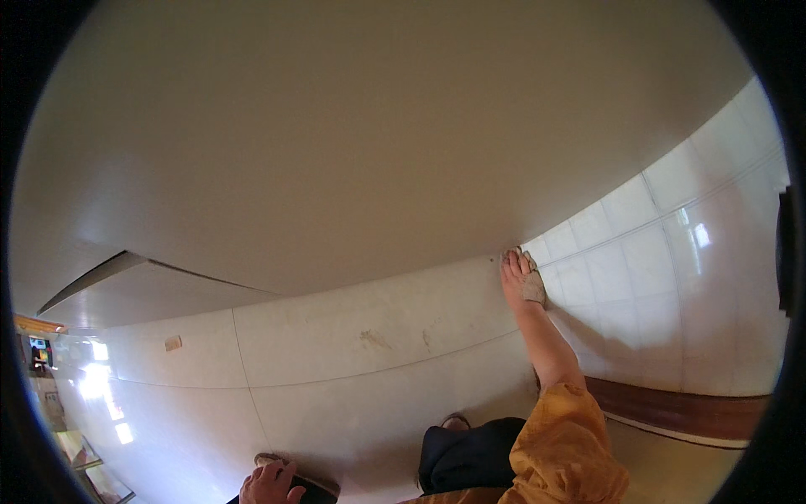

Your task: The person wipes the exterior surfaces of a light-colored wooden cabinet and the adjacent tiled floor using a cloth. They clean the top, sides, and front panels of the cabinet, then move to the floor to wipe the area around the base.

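My right hand (pixel 517 274) reaches forward to the corner where a broad beige panel, the tiled floor and the white tiled wall meet. It presses a crumpled beige cloth (pixel 534 286) there, with part of the cloth showing along the wrist side and past the fingertips. My left hand (pixel 269 484) is at the bottom edge of the view, over my dark-clothed leg near a shoe, with the fingers slightly bent and nothing seen in it. Brownish smudges (pixel 376 339) mark the pale floor tiles (pixel 315 362) between the hands.
The large beige panel (pixel 352 145) fills the upper view, with a dark gap at its lower left. White wall tiles (pixel 636 271) stand on the right above a reddish-brown strip (pixel 680 408). A small tan patch (pixel 173 343) lies on the floor at left.
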Available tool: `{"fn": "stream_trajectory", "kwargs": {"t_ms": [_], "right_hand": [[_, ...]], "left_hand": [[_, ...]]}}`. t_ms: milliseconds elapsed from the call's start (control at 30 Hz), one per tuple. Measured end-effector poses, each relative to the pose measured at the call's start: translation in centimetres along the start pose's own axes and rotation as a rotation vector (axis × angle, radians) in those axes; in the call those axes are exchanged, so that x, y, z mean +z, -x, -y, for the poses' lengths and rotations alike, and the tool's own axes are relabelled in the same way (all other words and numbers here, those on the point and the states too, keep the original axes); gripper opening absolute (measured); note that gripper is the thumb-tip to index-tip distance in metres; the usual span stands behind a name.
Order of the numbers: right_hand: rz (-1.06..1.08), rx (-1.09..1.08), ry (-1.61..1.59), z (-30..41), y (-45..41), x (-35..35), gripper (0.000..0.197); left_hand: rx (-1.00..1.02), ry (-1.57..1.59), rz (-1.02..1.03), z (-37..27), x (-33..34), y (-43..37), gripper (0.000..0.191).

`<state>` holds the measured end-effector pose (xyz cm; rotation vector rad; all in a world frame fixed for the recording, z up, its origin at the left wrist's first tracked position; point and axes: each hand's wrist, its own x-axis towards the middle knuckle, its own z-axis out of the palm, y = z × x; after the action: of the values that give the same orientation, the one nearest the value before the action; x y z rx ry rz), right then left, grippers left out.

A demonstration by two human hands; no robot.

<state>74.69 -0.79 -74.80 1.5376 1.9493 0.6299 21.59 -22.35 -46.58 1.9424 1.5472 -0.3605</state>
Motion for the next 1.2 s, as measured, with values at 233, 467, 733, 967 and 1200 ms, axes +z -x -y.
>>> {"fn": "stream_trajectory", "kwargs": {"t_ms": [233,467,733,967,1200], "right_hand": [[0.257,-0.358,0.13,-0.7,10.3,-1.9,0.045],[0.109,-0.221,-0.195,1.9,21.0,2.1,0.04],[0.499,-0.122,-0.744,1.2,18.7,-8.9,0.033],[0.514,0.735,-2.742,-0.4,13.1,-21.5,0.032],[0.675,0.317,-2.659,2.3,5.5,-32.8,0.035]], "left_hand": [[0.177,-0.081,-0.11,-1.2,-2.4,0.0,0.042],[0.199,-0.165,-0.125,0.1,-3.0,-0.1,0.039],[0.255,-0.161,-0.133,2.2,-3.3,0.2,0.042],[0.251,-0.073,-0.09,3.0,-4.4,0.5,0.042],[0.205,-0.004,-0.142,4.7,-3.3,-0.3,0.056]]}}
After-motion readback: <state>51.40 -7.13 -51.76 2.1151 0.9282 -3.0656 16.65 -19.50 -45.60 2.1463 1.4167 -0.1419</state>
